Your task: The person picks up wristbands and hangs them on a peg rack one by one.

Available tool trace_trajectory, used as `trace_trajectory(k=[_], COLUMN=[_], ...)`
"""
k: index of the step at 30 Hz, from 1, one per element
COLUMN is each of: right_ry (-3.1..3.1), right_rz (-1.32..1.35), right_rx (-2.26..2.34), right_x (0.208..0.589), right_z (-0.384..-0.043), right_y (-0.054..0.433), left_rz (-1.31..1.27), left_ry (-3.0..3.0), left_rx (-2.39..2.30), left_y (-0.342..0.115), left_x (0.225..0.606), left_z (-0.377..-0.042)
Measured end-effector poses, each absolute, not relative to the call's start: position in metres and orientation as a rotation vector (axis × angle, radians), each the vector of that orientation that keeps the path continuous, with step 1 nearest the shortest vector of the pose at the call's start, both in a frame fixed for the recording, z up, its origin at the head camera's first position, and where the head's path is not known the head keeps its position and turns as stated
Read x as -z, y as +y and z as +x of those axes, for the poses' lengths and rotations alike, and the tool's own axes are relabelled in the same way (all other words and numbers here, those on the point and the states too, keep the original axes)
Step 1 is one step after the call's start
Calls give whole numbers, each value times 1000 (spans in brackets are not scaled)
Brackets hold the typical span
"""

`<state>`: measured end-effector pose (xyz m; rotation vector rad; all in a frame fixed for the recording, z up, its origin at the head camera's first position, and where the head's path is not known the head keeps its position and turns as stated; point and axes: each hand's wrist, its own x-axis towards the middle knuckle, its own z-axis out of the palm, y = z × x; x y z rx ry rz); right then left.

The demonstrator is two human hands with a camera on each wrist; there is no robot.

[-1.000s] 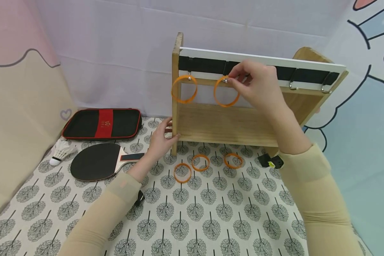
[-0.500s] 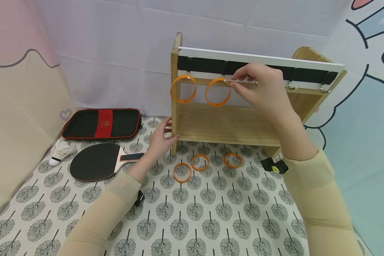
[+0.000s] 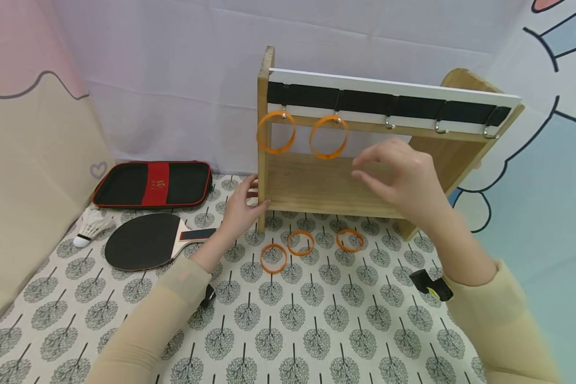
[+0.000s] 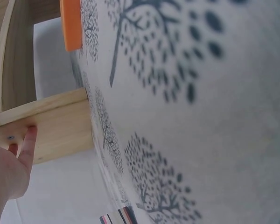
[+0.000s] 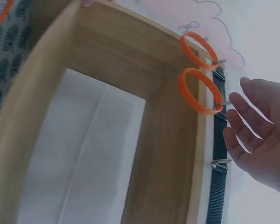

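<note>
My left hand (image 3: pixel 242 210) holds the left side panel of a wooden shelf (image 3: pixel 336 184), its thumb over the front edge and its fingers against the outer face. My right hand (image 3: pixel 403 178) is in front of the shelf opening, fingers loosely bent, holding nothing. Two orange rings hang from the two leftmost hooks on the shelf's top rail: a first ring (image 3: pixel 276 133) and a second ring (image 3: pixel 328 137). In the right wrist view, the right fingertips are beside the second hanging ring (image 5: pixel 200 91). Three more orange rings lie on the cloth: one left (image 3: pixel 262 261), one middle (image 3: pixel 312 246), one right (image 3: pixel 362 242).
Three bare hooks, one a middle hook (image 3: pixel 389 126), line the rail's right side. Left of the shelf lie a black-and-red case (image 3: pixel 182 184), a table tennis paddle (image 3: pixel 141 242) and a shuttlecock (image 3: pixel 92 225). A tree-patterned cloth (image 3: pixel 293 341) covers the table.
My right hand has let go of the second ring, now hanging on its hook, and moved down and right from the rail. My left hand keeps its place on the shelf.
</note>
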<state>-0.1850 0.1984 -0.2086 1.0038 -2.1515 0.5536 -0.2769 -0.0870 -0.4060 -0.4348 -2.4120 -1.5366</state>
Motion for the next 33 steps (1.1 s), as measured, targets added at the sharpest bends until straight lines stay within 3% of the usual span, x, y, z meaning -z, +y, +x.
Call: trace_trajectory(k=[7, 33], right_ry=[-2207, -2688], right_rz=[1126, 1093], right_rx=[-495, -474], right_x=[242, 390], right_z=[-187, -208], right_y=[214, 276], left_rz=[-444, -427], left_ry=[-2417, -2401], left_rx=[1543, 1577], left_y=[-85, -86], left_x=[405, 405], left_z=[-278, -278])
